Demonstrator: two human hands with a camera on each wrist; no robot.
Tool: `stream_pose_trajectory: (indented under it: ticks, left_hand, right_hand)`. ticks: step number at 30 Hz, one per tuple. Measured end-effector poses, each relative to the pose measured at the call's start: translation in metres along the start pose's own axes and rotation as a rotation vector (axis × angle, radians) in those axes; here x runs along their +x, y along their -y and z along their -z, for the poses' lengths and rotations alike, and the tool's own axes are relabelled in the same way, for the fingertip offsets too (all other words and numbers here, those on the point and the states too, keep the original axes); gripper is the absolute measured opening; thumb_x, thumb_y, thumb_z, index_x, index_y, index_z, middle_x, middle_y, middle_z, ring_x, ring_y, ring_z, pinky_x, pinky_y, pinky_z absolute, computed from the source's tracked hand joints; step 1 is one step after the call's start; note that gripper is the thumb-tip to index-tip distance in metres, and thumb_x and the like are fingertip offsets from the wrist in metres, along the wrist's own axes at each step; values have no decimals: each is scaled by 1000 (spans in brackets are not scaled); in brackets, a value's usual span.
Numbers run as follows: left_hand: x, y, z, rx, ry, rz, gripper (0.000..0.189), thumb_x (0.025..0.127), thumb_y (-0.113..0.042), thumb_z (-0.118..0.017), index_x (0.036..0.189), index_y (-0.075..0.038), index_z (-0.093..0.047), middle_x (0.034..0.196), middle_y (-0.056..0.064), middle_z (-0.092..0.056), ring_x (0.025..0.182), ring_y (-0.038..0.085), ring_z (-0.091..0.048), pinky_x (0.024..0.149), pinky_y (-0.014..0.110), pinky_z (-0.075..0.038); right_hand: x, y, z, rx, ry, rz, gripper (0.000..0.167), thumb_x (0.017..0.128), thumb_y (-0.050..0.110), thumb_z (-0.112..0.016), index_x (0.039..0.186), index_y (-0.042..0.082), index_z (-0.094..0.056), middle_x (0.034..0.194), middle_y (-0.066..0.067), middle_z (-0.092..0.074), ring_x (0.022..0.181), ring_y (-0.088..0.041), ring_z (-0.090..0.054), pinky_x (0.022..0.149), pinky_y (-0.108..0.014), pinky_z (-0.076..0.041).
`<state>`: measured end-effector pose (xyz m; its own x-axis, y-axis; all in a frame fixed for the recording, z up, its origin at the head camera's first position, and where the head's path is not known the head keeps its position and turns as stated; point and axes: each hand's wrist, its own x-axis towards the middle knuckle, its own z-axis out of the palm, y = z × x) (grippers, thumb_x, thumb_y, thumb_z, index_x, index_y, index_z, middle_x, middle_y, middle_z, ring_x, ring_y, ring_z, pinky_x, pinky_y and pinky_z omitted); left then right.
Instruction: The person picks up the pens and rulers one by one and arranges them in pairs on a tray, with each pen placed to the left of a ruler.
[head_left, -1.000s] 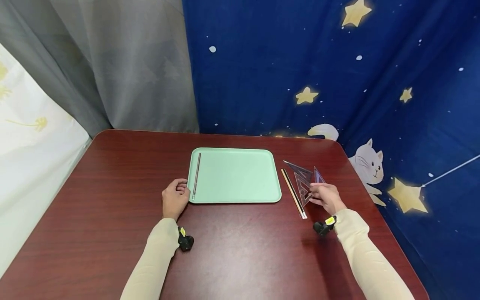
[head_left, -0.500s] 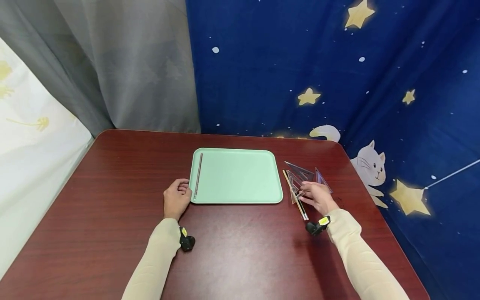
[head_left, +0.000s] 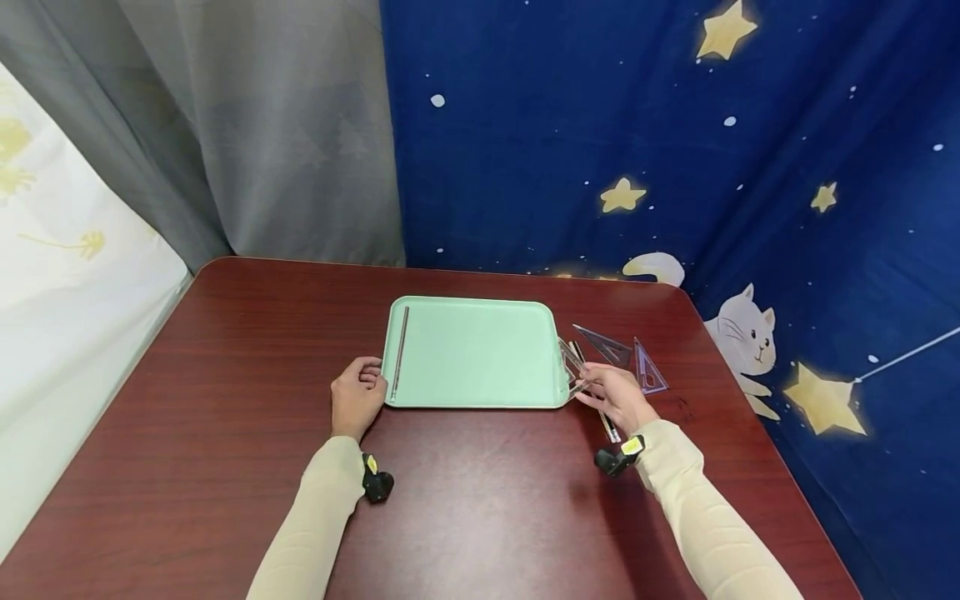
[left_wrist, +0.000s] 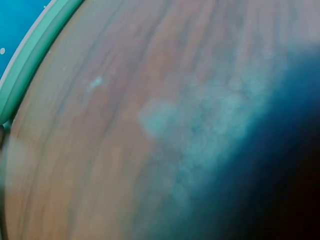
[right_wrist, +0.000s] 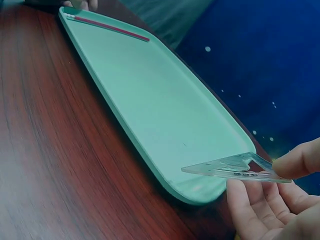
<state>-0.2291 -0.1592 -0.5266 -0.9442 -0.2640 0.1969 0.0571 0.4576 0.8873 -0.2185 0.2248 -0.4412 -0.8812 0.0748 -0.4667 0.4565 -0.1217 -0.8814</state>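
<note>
My right hand (head_left: 617, 397) pinches a clear triangular set square (right_wrist: 225, 167) between thumb and fingers, over the right rim of a mint-green tray (head_left: 480, 354). In the right wrist view the set square lies nearly flat in the grip, its point over the tray. A dark red pencil (head_left: 401, 350) lies along the tray's left side. At the tray's near-left edge, my left hand (head_left: 357, 398) holds the rim with curled fingers. The left wrist view is mostly blurred and shows only a bit of tray rim (left_wrist: 30, 55).
Right of the tray lie a dark-tinted set square (head_left: 606, 345) and a purple set square (head_left: 649, 372). Pencils (head_left: 612, 429) lie partly hidden beneath the right hand. Everything is on a dark red wooden table (head_left: 480, 500), with curtains behind its far edge.
My right hand has carried the clear set square leftward, from beside the other set squares across the pencils to the tray's right rim. The left hand stays at the tray's edge.
</note>
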Motion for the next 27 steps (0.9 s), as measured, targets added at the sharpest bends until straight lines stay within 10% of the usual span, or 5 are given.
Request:
stream_pose_trajectory:
  ticks: [9,27]
  left_hand:
    - [0,-2,1,-12,-2,-5,24,83,-5,-58,105,-4,-67,90,11,-68,76,14,-58,65,12,-44]
    - [0,-1,1,-8,9,16,23,84,-5,-58,105,-7,-67,91,8,-67,76,13,-58,66,13,-45]
  right_hand:
    - [4,-11,-21,83,-19,10,50,92,-2,-45,140,-7,-36,115,-8,-54,80,-7,-60,75,-25,-54]
    - [11,-24,-65,159,53,28,53,88,-7,-43,141,-10,-35,134,-17,-42,85,-9,-59,88,-32,-52]
